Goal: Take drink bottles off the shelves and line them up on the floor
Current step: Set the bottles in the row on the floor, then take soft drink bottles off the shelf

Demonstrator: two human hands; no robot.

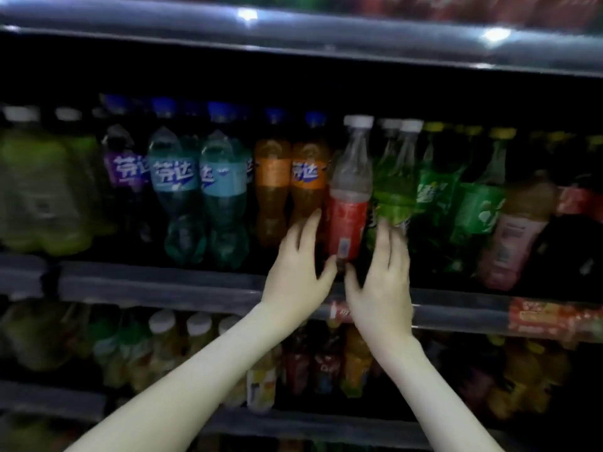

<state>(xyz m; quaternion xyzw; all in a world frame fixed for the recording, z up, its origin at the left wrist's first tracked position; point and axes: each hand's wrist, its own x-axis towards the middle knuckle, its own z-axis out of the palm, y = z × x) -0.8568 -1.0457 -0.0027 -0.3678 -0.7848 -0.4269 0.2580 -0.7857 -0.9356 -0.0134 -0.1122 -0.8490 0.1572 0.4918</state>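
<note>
Left grip [295,272], right grip [383,288]: red-labelled bottle [347,223]

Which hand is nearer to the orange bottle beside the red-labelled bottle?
Left. The left hand is just below the orange bottle, fingertips near its lower part. The right hand is on the far side of the red-labelled bottle, in front of a green bottle.

Two slim forearms [195,370] in shot, bare to the wrists, and the left hand [297,272] and right hand [381,288] bare too.
</note>
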